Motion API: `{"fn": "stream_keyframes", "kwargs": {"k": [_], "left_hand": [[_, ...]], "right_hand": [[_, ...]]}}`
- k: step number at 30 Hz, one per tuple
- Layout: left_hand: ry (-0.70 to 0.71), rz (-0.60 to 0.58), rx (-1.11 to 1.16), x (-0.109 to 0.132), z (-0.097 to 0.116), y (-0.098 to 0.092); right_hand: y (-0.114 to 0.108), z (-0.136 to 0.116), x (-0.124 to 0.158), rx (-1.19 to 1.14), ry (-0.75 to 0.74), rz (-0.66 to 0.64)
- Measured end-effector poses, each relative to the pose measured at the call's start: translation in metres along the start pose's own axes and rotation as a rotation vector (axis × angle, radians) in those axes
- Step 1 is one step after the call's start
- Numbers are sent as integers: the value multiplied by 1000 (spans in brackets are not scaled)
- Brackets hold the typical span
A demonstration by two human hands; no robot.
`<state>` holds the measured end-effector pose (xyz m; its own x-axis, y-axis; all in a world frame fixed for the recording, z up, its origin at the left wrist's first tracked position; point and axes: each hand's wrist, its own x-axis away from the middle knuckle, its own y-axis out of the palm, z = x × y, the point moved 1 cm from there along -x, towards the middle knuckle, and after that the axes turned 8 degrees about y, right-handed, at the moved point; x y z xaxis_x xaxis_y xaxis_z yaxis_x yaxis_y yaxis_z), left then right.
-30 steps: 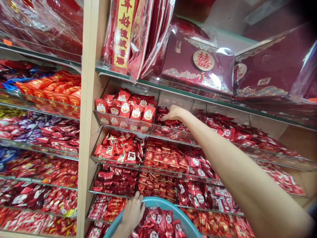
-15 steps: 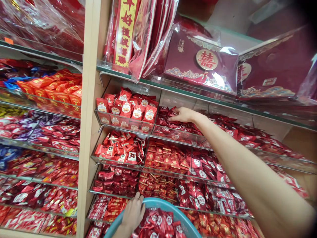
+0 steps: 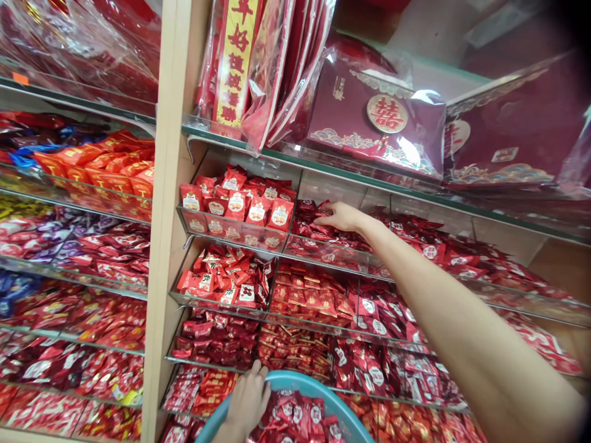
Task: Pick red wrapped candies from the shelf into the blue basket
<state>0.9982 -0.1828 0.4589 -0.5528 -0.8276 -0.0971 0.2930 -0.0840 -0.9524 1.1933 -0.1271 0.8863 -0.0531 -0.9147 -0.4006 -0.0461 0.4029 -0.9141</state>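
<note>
My right hand (image 3: 340, 217) is stretched into a top-row compartment, fingers pointing left and resting on dark red wrapped packets (image 3: 307, 215). Its fingers look loosely apart, and no packet shows lifted in them. Low in the view, my left hand (image 3: 249, 394) grips the left side of a blue-green plastic basin (image 3: 353, 418), its fingers over the rim. Inside the basin lies a heap of dark red packets (image 3: 295, 412) with white round labels. The thumb side of the left hand is partly hidden.
Clear-fronted bins on tiered shelves hold red packets (image 3: 235, 203) and gold-printed ones (image 3: 314, 295). Just above my right arm runs a glass shelf edge (image 3: 369, 178) bearing maroon gift bags (image 3: 351, 111). A wooden upright (image 3: 167, 246) divides off more sweets bins at left.
The view has shifted very slightly. Both hands stay in nearly the same places, the right on the packets and the left at the basin.
</note>
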Motion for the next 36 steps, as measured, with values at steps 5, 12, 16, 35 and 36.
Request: {"fn": "stream_keyframes", "kwargs": {"k": [5, 12, 16, 35, 36], "left_hand": [[16, 16, 16, -1, 0, 0], [27, 29, 37, -3, -1, 2], [25, 26, 34, -2, -2, 3], [19, 34, 7, -3, -4, 7], [19, 32, 7, -3, -3, 7]], "right_hand": [[-4, -2, 3, 6, -38, -138], [11, -9, 5, 75, 54, -122], [11, -9, 7, 54, 76, -91], [7, -9, 28, -315, -33, -249], [7, -9, 28, -337, -24, -251]]}}
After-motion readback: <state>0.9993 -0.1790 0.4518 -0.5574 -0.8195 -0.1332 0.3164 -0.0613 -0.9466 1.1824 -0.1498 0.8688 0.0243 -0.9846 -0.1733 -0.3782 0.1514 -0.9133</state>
